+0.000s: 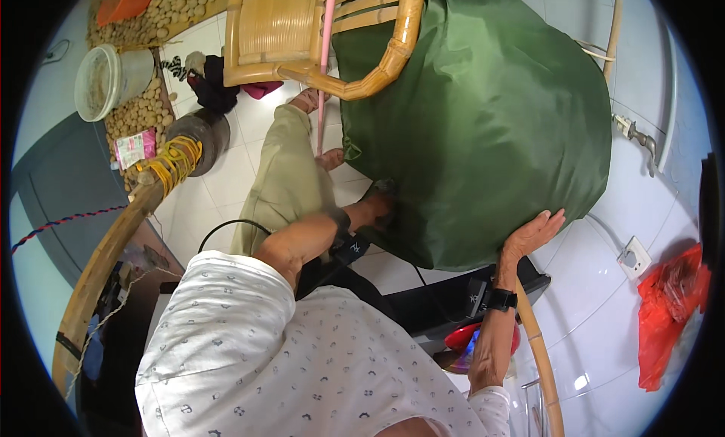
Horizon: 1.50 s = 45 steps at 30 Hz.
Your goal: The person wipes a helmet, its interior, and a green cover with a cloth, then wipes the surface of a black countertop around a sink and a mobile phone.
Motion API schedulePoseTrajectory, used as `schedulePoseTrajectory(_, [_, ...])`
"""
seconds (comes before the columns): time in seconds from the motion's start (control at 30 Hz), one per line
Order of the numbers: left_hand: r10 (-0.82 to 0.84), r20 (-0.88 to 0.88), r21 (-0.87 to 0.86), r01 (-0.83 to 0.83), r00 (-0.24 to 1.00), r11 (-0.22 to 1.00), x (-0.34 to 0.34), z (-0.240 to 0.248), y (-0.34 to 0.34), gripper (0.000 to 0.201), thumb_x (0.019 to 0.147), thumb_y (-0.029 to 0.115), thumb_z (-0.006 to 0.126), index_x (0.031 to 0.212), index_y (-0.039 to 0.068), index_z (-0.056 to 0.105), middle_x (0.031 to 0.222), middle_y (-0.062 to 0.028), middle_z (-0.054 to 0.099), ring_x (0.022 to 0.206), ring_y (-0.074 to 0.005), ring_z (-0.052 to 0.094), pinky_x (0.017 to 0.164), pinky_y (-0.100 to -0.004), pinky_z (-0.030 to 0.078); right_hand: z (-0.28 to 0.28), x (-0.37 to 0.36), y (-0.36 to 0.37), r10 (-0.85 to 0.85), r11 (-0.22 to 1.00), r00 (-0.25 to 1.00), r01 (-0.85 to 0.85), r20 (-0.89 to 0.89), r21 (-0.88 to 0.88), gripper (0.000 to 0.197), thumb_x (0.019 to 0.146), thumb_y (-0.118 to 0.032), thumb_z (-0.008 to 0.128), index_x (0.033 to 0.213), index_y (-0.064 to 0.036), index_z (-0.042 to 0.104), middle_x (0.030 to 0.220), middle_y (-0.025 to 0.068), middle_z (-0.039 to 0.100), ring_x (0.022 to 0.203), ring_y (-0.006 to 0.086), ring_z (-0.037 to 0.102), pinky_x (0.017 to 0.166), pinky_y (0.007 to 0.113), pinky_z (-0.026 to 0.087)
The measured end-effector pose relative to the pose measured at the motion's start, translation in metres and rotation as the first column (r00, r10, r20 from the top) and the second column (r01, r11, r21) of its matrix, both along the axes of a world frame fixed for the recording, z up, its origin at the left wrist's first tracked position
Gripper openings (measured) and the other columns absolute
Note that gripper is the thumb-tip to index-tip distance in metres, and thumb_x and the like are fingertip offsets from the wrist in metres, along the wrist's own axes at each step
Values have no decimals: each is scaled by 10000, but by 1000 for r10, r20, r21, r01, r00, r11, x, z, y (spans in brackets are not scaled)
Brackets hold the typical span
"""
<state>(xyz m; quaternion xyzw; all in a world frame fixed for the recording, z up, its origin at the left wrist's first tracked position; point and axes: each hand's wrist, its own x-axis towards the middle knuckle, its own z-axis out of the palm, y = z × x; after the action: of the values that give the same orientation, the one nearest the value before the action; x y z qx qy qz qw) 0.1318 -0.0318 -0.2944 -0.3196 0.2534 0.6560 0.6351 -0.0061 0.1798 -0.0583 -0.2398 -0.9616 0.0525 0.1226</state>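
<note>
A large dark green cover (483,127), smooth and bulging, fills the middle and right. What lies under it is hidden. My right hand (536,229) rests on its lower right edge with the fingers stretched out and the palm against the fabric; a black band is on that wrist. My left hand (375,204) is in shadow at the lower left edge of the cover. Its fingers are hidden there, so whether they grip the fabric does not show.
A bamboo chair (276,29) and a pink pole (325,67) stand beyond my legs. At left are a rope-wrapped bamboo pole (106,263), a dark jar (208,139) and a white bucket (113,78) over pebbles. A tap (638,139) and red plastic bag (664,309) are right.
</note>
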Motion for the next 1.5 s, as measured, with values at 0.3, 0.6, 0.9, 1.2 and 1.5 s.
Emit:
schedulePoseTrajectory(0.3, [237, -133, -418, -271, 962, 867, -100, 16, -72, 468, 891, 317, 429, 1272, 52, 494, 1222, -126, 549, 1147, -290, 517, 923, -427, 432, -2, 3, 7, 42, 998, 999, -42, -6, 53, 531, 976, -346, 351, 1379, -1, 384, 1447, 234, 323, 1345, 369, 284, 1115, 430, 201])
schedulePoseTrajectory(0.6, [54, -355, -633, -282, 933, 721, -117, -9, -28, 498, 906, 245, 349, 1333, -8, 390, 1320, -225, 474, 1178, -357, 497, 876, -377, 471, 0, -2, -1, 40, 997, 998, -37, -43, 73, 504, 971, -334, 375, 1375, -35, 399, 1437, 227, 342, 1319, 412, 304, 1097, 469, 223])
schedulePoseTrajectory(0.9, [-508, -290, -345, 407, 811, 846, -106, 72, -88, 306, 858, 208, 545, 1118, 54, 587, 1023, -76, 627, 818, -203, 604, 589, -361, 493, -13, 4, 7, 2, 987, 998, 9, -69, 160, 501, 953, -341, 409, 1377, -75, 410, 1430, 203, 361, 1302, 405, 333, 1070, 479, 257])
schedulePoseTrajectory(1.2, [-510, -680, -565, 66, 526, 822, -203, 228, -203, 358, 910, 40, 348, 1213, 14, 534, 1013, -88, 607, 877, -166, 573, 739, -285, 476, -9, 3, -3, -93, 982, 990, 109, -109, 153, 498, 931, -377, 446, 1375, -152, 426, 1439, 143, 368, 1321, 361, 310, 1053, 519, 245])
schedulePoseTrajectory(1.5, [-426, -904, -412, -185, -41, 892, -228, 274, -126, 380, 907, 93, 396, 1251, -58, 455, 1045, -181, 615, 971, -209, 577, 842, -303, 456, -4, 3, 1, -113, 992, 972, 100, -205, -74, 463, 908, -368, 509, 1294, -113, 510, 1419, 100, 412, 1314, 322, 340, 1056, 515, 256])
